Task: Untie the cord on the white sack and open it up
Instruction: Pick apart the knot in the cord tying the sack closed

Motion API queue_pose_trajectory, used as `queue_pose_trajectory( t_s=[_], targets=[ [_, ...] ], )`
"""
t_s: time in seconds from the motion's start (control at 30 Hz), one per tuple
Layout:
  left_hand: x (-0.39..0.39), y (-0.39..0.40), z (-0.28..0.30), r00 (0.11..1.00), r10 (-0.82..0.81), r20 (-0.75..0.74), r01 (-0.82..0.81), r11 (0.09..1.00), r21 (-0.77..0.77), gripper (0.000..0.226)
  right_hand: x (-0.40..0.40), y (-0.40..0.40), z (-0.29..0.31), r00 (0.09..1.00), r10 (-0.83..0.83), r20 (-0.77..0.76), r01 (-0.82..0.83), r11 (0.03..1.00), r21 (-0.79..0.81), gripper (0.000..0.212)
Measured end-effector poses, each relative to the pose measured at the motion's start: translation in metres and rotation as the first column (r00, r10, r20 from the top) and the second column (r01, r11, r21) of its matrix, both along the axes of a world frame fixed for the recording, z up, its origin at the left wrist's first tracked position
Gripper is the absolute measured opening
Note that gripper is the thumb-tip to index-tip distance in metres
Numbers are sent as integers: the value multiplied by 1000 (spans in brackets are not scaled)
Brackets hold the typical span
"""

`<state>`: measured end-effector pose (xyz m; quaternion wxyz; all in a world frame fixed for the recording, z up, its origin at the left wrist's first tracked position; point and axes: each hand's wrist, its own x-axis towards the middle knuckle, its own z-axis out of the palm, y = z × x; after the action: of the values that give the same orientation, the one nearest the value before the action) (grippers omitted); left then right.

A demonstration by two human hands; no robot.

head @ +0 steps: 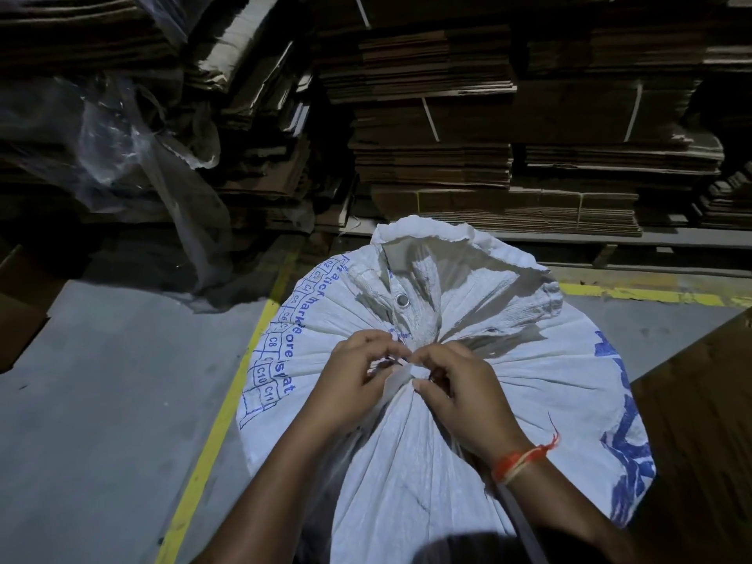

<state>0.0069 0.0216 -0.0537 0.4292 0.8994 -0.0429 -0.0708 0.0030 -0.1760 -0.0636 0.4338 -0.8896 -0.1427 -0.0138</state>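
A full white woven sack (549,384) with blue print stands on the floor right below me. Its neck is bunched tight, and the loose top (439,262) with a metal eyelet flares out beyond the tie. A pale cord knot (409,370) sits at the gathered neck. My left hand (358,384) pinches the knot from the left. My right hand (460,394), with an orange thread on its wrist, pinches it from the right. The fingertips of both hands meet at the knot and hide most of the cord.
Stacks of flattened cardboard (488,116) fill the wall behind the sack. Crumpled clear plastic sheet (134,148) hangs at the left. A yellow floor line (219,421) runs along the grey concrete on the left. A brown cardboard sheet (700,421) lies at the right.
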Motion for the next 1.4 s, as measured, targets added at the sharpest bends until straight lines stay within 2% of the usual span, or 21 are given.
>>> queue_pose_trajectory(
  t_s=[0.1, 0.27, 0.37, 0.43, 0.63, 0.9, 1.13, 1.4],
  targets=[
    [-2, 0, -5, 999, -43, 6, 42, 989, 141, 11, 1, -3, 1, 999, 47, 3, -47, 999, -19, 28],
    [-4, -8, 2, 997, 29, 68, -42, 979, 200, 3, 0, -7, 4, 994, 105, 5, -105, 994, -6, 30],
    [-2, -5, 2, 1000, 20, 7, -21, 986, 166, 9, -4, -6, 5, 998, 52, -21, -50, 994, 99, 33],
    [-1, -4, 2, 1000, 15, -11, -13, 987, 160, 8, -7, -6, 5, 995, -11, -98, 28, 985, 168, 35],
    [-1, -7, 6, 1000, 29, -10, -28, 991, 134, 12, -8, -3, 3, 987, -108, -120, 127, 978, 163, 17],
    [-3, -6, 5, 999, 29, 15, -31, 987, 158, 5, -5, -2, -3, 990, -89, -108, 105, 984, 146, 13],
    [-8, -10, 14, 999, 40, -29, -35, 986, 163, 16, -12, -3, 0, 992, -87, -90, 99, 985, 142, 8],
    [-6, -10, 16, 999, 31, -22, -29, 993, 114, 10, -8, -2, -1, 989, -94, -110, 111, 980, 166, 16]
  ],
)
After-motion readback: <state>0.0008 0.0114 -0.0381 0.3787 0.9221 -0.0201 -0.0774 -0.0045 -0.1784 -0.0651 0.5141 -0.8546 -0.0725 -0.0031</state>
